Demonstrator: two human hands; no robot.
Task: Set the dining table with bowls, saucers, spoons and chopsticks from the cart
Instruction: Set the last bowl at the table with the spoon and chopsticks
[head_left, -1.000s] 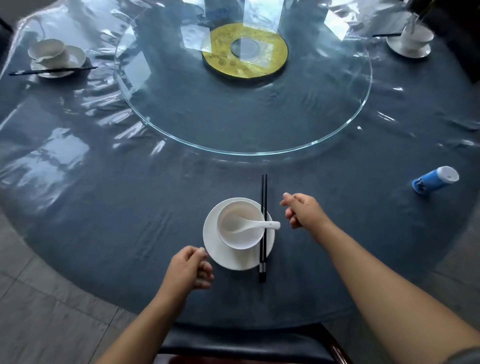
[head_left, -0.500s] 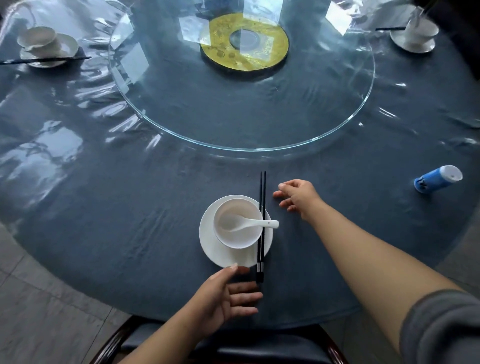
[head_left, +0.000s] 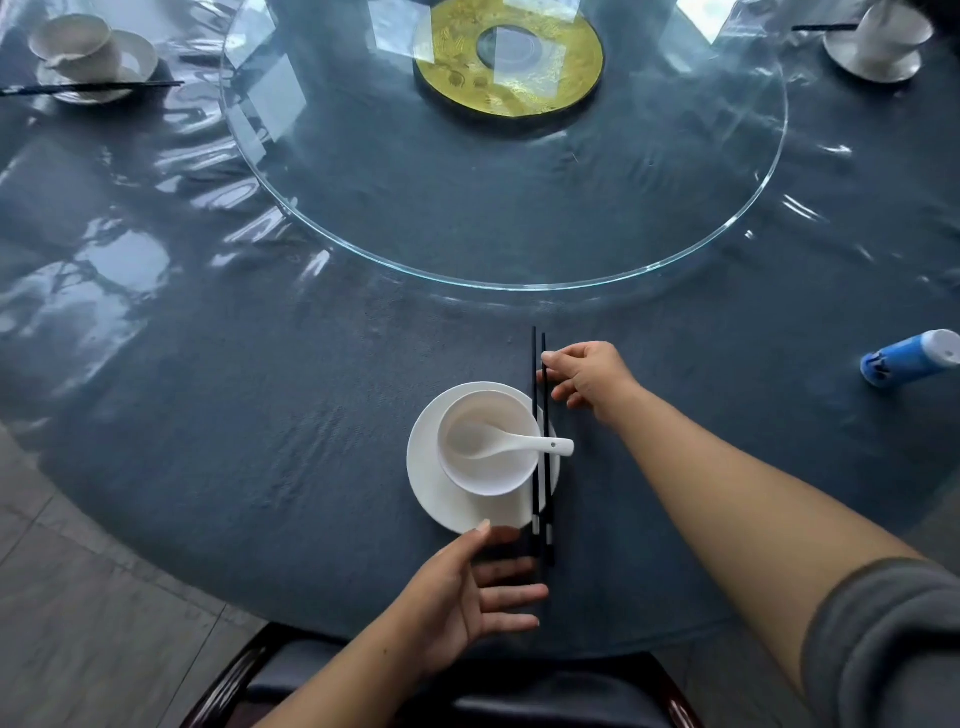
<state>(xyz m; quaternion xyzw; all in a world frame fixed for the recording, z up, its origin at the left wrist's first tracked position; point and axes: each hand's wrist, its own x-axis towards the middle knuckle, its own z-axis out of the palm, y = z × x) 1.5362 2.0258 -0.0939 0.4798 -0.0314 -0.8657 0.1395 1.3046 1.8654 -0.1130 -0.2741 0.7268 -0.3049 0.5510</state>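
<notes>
The left hand (head_left: 467, 592) lies open and flat at the near rim of the saucer (head_left: 431, 483), thumb on that rim, straight fingers against the chopsticks' (head_left: 535, 395) near ends. The bowl (head_left: 488, 480) sits on the saucer, with the spoon (head_left: 524, 444) inside. The chopsticks cross the saucer's right edge. Beyond the saucer, the right hand (head_left: 587, 379) touches their far ends with curled fingers; whether it pinches them I cannot tell. This looks like squaring the pair; next, even the tips gently.

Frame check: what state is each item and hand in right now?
bowl, upright on saucer.
spoon, lying in bowl, handle over rim.
chopsticks, paired flat across saucer's right edge.
blue bottle, lying on its side.
left hand, open, fingers at chopsticks' near ends.
right hand, fingertips on chopsticks' far end; grip unclear.
</notes>
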